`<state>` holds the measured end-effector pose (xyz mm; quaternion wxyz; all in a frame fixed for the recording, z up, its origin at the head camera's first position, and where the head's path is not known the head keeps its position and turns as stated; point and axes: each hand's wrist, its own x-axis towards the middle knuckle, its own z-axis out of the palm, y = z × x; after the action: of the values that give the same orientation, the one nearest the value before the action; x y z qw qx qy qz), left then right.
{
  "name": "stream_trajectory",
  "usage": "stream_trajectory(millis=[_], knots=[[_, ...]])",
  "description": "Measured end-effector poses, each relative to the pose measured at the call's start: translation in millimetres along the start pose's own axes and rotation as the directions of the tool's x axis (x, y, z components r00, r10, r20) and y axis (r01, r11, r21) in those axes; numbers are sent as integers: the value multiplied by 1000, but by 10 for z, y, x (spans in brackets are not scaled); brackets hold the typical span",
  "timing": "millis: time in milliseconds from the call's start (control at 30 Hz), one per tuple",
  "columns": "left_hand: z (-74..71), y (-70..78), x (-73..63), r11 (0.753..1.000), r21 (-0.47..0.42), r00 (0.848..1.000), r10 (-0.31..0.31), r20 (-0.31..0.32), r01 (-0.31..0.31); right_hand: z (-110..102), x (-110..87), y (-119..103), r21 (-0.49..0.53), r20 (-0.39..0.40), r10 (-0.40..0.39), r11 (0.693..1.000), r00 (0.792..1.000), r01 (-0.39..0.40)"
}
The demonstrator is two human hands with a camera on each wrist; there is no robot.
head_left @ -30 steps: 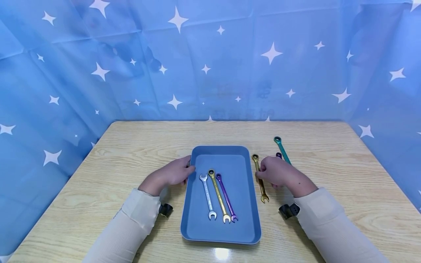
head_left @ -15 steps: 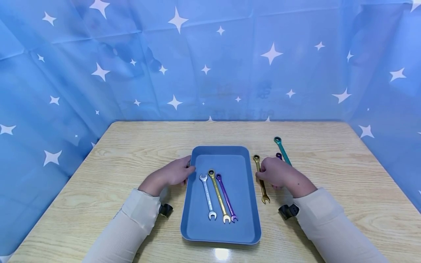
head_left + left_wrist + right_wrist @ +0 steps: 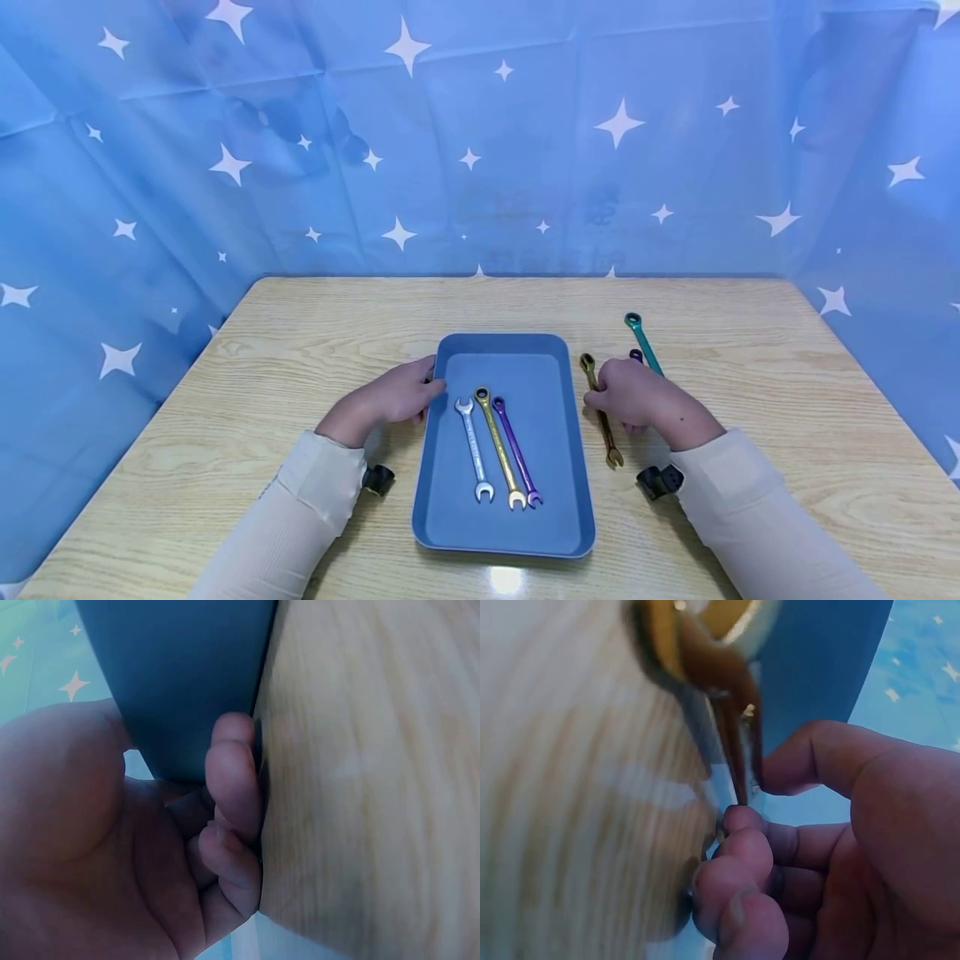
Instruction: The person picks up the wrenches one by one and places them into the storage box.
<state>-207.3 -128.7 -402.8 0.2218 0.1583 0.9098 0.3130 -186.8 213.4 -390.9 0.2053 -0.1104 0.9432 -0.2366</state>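
Beside the blue tray [image 3: 502, 529], my left hand [image 3: 390, 392] grips its left wall, thumb over the rim and fingers curled low on the outside. In the left wrist view those fingers lie between the tray's wall [image 3: 180, 682] and the table. My right hand [image 3: 637, 393] pinches a bronze-gold combination wrench [image 3: 606, 429] by its middle, just right of the tray. Its open end, large in the right wrist view, appears tipped on edge. Inside the tray lie a silver wrench [image 3: 474, 450], a gold wrench [image 3: 499, 448] and a purple wrench [image 3: 517, 450], side by side.
Behind my right hand a teal wrench [image 3: 642, 342] lies on the wooden table [image 3: 337, 317]. Another purple wrench [image 3: 636, 355] is there too, mostly hidden by the hand. A blue star-patterned cloth [image 3: 480, 192] hangs behind the table.
The bronze-gold wrench has shifted slightly right and toward me, and it has turned up from lying flat onto its edge in my right hand. My left hand and the tray have stayed put.
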Motion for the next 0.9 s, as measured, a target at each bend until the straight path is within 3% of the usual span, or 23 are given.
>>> stream_trajectory(millis=[533, 900], knots=[[-11, 9, -2, 1000, -4, 1000, -13, -2, 12, -22, -6, 1, -11, -20, 8, 1000, 1000, -8], [4, 3, 13, 1000, -3, 1000, -13, 0, 13, -49, -9, 13, -5, 12, 18, 1000, 1000, -18]])
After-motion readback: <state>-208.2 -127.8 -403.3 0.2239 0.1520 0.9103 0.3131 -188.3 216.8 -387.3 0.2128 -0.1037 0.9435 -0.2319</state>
